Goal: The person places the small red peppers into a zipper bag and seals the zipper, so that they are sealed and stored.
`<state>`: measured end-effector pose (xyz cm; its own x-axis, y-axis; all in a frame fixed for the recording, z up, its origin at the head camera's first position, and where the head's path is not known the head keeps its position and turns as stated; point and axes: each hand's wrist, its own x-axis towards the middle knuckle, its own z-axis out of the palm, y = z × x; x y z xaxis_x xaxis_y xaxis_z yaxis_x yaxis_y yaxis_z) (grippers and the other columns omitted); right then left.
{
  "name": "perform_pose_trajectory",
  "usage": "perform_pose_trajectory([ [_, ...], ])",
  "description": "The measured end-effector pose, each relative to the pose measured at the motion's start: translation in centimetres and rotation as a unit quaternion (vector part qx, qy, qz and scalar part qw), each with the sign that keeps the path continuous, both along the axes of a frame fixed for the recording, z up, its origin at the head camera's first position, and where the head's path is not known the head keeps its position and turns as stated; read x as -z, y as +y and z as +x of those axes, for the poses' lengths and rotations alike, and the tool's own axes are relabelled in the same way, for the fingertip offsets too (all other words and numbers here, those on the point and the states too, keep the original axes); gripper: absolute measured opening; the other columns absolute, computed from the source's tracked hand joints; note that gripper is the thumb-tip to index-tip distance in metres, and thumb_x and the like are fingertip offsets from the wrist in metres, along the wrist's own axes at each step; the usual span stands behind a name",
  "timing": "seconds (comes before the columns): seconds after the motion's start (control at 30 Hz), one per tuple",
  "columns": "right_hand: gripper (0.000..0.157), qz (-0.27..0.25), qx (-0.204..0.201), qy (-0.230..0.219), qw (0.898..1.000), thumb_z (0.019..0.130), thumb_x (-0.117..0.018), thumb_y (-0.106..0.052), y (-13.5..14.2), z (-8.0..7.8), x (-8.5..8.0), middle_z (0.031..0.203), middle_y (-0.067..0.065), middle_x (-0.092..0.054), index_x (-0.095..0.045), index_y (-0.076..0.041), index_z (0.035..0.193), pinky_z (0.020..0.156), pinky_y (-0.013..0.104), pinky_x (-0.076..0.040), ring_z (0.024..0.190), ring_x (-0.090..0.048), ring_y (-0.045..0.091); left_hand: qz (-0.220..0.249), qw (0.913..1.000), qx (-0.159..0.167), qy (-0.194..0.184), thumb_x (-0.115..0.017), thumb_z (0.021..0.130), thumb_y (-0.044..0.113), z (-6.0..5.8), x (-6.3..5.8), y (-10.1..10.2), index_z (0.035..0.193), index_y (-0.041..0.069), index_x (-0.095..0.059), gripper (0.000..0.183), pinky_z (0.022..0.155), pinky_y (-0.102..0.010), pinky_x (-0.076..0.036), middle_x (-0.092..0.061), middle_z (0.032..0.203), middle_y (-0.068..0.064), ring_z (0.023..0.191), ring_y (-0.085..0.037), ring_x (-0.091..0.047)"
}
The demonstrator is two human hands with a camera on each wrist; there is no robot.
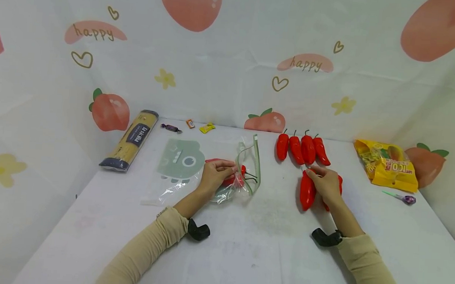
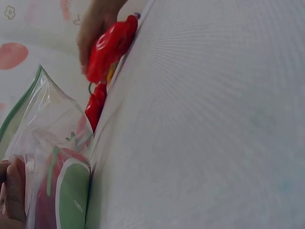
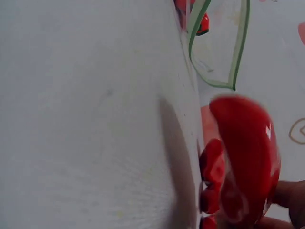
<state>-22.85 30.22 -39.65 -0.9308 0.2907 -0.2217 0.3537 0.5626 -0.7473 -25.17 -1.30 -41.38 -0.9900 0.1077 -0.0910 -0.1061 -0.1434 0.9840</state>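
7+ peppers point(image 1: 307, 191), 3 candies point(image 1: 207, 128); 1 each: pouch point(image 1: 389, 166), lollipop point(image 1: 409, 200), pasta pack point(image 1: 130, 141).

"happy" in brown handwriting, twice, on pink patches point(image 1: 120, 34) of the backdrop point(image 1: 223, 73), upper left and right of centre. Pasta pack point(image 1: 132, 141): pale lettering on dark label, name unclear. Yellow bag point(image 1: 384, 165): big print upside down, unsure. Zip bag point(image 2: 72, 191): tiny white letters on green, too blurred. Left sleeve point(image 1: 145, 245): small cuff lettering, illegible.

White table point(image 1: 244, 263): surface contents

Back left: pasta pack point(image 1: 132, 139), then three wrapped sweets point(image 1: 207, 128). Left of centre: clear printed bag point(image 1: 181, 163). Back, right of centre: four red peppers point(image 1: 296, 150), side by side. Far right: yellow packet point(image 1: 394, 168), lollipop point(image 1: 410, 200) near it.
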Motion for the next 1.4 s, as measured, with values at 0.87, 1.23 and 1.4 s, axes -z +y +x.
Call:
perform_pose_trajectory([
  [0.87,0.044,-0.354,0.105,0.102,0.924,0.091,-0.057,-0.019,-11.2,-5.3,0.9,0.116,0.005,-0.043,-0.038,-0.003,0.126,0.101,0.026,-0.044,0.101,-0.048,0.012,0.02,0.9998,0.005,0.006,-0.067,0.08,-0.001,-0.2,0.3,0.3,0.099,-0.009,-0.064,0.022,0.063,-0.019,-0.056,-0.069,0.075,-0.002,0.065,-0.006,-0.065],
  [1.23,0.039,-0.237,-0.038,0.061,0.969,0.088,-0.062,-0.023,-12.4,-5.2,2.7,0.102,0.006,-0.063,-0.056,0.0,0.119,0.071,0.011,-0.048,0.081,-0.054,0.006,0.018,0.9998,0.005,0.003,-0.066,0.08,-0.001,0.1,0.0,0.1,0.1,-0.009,-0.064,0.021,0.064,-0.02,-0.057,-0.07,0.077,-0.004,0.065,-0.006,-0.064],
  [1.4,0.045,-0.254,-0.061,0.067,0.963,0.088,-0.062,-0.017,-13.0,-5.4,2.9,0.111,0.014,-0.065,-0.05,0.0,0.127,0.078,0.016,-0.053,0.079,-0.061,0.003,0.016,0.9998,0.008,-0.004,-0.066,0.081,0.001,0.1,-0.1,0.2,0.099,-0.007,-0.065,0.02,0.065,-0.02,-0.057,-0.07,0.078,-0.003,0.066,-0.006,-0.065],
])
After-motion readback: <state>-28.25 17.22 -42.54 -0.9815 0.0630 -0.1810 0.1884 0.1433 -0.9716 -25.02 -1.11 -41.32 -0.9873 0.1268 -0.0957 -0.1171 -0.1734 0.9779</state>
